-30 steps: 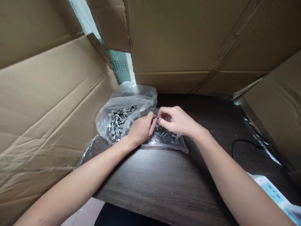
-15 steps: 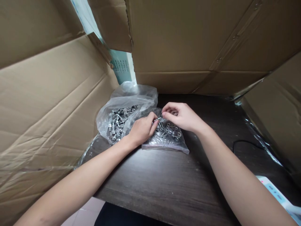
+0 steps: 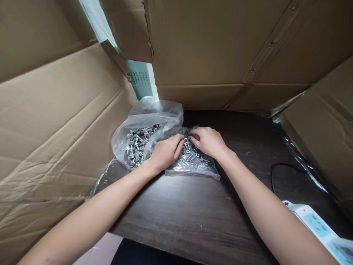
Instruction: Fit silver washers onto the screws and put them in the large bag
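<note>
Two clear plastic bags of small metal screws and washers lie on a dark wooden table (image 3: 198,209). The larger bag (image 3: 140,138) gapes open at the left. A smaller flat bag (image 3: 197,163) lies to its right. My left hand (image 3: 165,152) sits between the two bags with its fingers curled, pinching a small screw (image 3: 184,139) at the fingertips. My right hand (image 3: 209,141) rests on the smaller bag, fingers bent down and pressed together at the same screw. The fingertips of both hands meet over the smaller bag's upper edge.
Brown cardboard sheets stand as walls at the left (image 3: 55,121), the back (image 3: 220,51) and the right (image 3: 325,117). A white power strip (image 3: 317,226) lies at the table's front right, with a black cable (image 3: 275,173) curving behind it.
My right hand lifted slightly off the smaller bag, then came back down onto it with fingers closing toward my left fingertips. My left hand stayed nearly in place.
</note>
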### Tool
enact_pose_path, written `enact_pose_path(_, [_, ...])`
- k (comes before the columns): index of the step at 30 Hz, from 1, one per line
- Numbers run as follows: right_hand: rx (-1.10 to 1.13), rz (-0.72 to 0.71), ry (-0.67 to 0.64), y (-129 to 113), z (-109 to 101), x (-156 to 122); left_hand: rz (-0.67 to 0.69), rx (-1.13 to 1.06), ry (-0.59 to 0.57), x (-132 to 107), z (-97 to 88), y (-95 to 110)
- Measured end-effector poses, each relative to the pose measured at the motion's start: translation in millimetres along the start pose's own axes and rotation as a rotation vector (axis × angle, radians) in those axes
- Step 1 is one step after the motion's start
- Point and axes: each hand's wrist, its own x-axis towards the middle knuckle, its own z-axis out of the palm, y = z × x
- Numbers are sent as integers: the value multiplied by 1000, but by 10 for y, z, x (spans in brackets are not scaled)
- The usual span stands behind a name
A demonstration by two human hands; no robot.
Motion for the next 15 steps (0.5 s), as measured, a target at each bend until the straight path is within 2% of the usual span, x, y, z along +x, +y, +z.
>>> enact_pose_path(15, [50,51,-9,-3,104,28,-22,20,-64,8,-20,17])
